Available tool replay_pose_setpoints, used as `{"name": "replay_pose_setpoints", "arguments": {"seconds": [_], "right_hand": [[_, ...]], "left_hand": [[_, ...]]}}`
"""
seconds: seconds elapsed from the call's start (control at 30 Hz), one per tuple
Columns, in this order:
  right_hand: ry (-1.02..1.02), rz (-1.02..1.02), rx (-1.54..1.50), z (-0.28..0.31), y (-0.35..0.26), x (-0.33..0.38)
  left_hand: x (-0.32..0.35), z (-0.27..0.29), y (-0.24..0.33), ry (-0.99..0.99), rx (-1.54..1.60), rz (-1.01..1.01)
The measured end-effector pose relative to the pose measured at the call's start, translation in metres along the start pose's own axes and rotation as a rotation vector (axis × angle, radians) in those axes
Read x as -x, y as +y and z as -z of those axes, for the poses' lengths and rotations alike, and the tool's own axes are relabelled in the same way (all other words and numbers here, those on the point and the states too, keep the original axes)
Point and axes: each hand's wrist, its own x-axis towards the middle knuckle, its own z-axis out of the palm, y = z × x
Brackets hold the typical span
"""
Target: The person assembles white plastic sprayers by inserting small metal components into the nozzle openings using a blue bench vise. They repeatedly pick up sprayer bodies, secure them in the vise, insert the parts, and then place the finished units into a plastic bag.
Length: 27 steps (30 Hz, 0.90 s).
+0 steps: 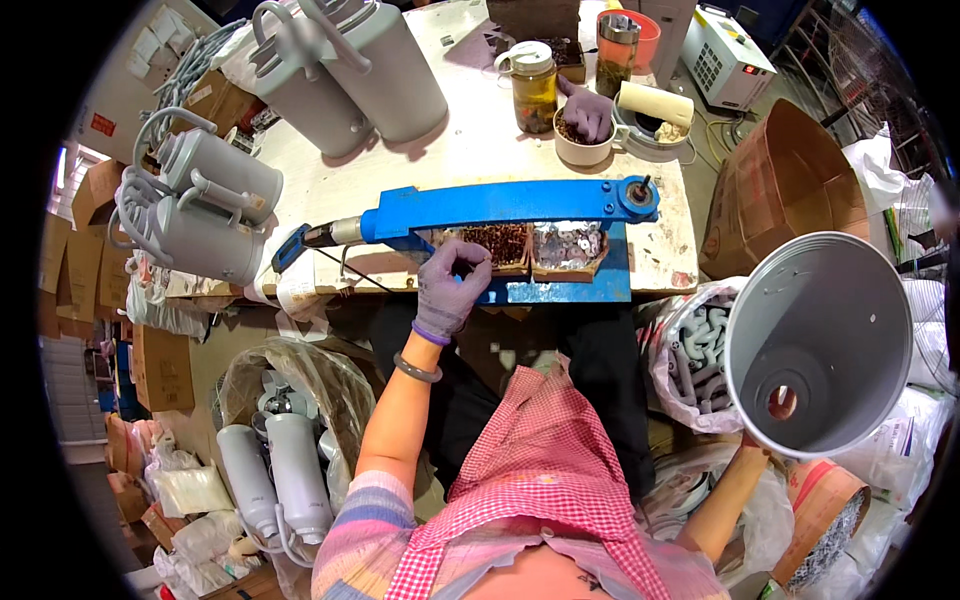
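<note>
My left hand (450,289), in a purple-grey glove, is over the front of an open box of small copper-coloured rivets (500,240). Its thumb and fingertips are pinched together; whatever is between them is too small to make out. Beside the rivets, a second box holds shiny metal washers (567,246). Both boxes are under the long arm of a blue riveting tool (500,205) on the table. On the right, my right forearm (733,500) reaches up to a large grey thermos shell (825,330), held in the air with its wide mouth toward me. The shell hides my right fingers.
Grey thermos jugs (395,85) stand at the table's back left. A jar (533,90), a white cup (583,150) with a glove and a pale roll (655,103) are at the back right. Bags of grey handles (703,350) and thermos bodies (297,470) flank my legs; a carton (785,190) stands right.
</note>
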Motion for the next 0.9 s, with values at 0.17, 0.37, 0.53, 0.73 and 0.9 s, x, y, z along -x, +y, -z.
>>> {"name": "replay_pose_setpoints", "arguments": {"seconds": [0.17,0.37,0.53,0.73,0.9], "right_hand": [[0.02,-0.032,-0.023,0.006,0.009,0.012],[0.054,-0.056,-0.043,0.014,0.018,0.01],[0.075,-0.076,-0.058,0.013,0.024,-0.006],[0.123,-0.086,-0.064,0.017,0.031,-0.011],[0.094,0.026,0.051,0.037,0.04,-0.037]], "left_hand": [[0.021,0.02,0.027,-0.068,0.465,0.213],[-0.021,0.008,0.091,-0.14,0.306,0.021],[-0.084,-0.072,0.12,-0.276,0.128,-0.165],[-0.113,-0.114,0.121,-0.158,0.091,-0.408],[-0.114,-0.12,0.121,-0.2,-0.019,-0.531]]}}
